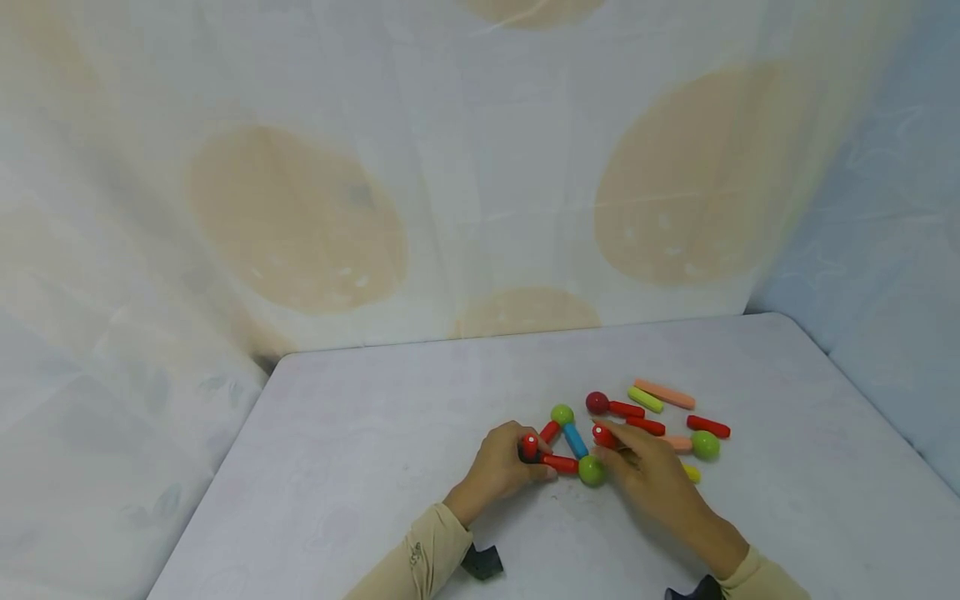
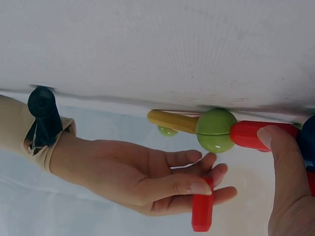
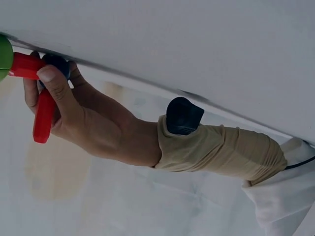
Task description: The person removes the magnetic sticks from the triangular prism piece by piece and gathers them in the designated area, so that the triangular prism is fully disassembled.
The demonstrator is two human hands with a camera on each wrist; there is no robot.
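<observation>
On the white table (image 1: 360, 467) the left hand (image 1: 498, 468) curls round a dark ball (image 1: 529, 447) and an upright red stick (image 3: 43, 115), seemingly bracing that corner of a small frame. From it a red stick (image 1: 561, 464) runs towards 3 o'clock into a green ball (image 1: 591, 472); a blue stick (image 1: 575, 440) climbs from there towards 11 o'clock to another green ball (image 1: 562, 414). The right hand (image 1: 647, 471) pinches a second upright red stick (image 2: 202, 209) between thumb and fingers, just by the near green ball. Loose pieces lie at 2 o'clock of that hand: a dark red ball (image 1: 597, 402), a lime stick (image 1: 645, 399), an orange stick (image 1: 664, 393), handy for picking
</observation>
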